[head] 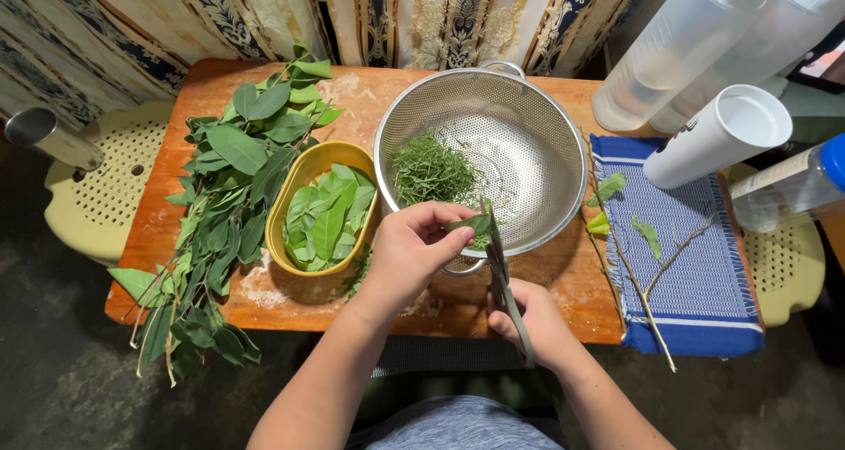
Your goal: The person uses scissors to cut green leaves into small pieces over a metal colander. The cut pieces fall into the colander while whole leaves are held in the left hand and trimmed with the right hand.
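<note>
My left hand pinches a rolled bundle of green leaves over the near rim of a steel colander. My right hand grips a pair of scissors whose blades point up at the leaf bundle. A heap of finely cut green shreds lies inside the colander on its left side. Left of the colander stands a yellow oval bowl filled with whole leaves.
Leafy branches cover the left part of the wooden table. A blue woven mat with bare stems and a few leaves lies right. White and clear plastic bottles stand at the far right. Cream plastic stools flank the table.
</note>
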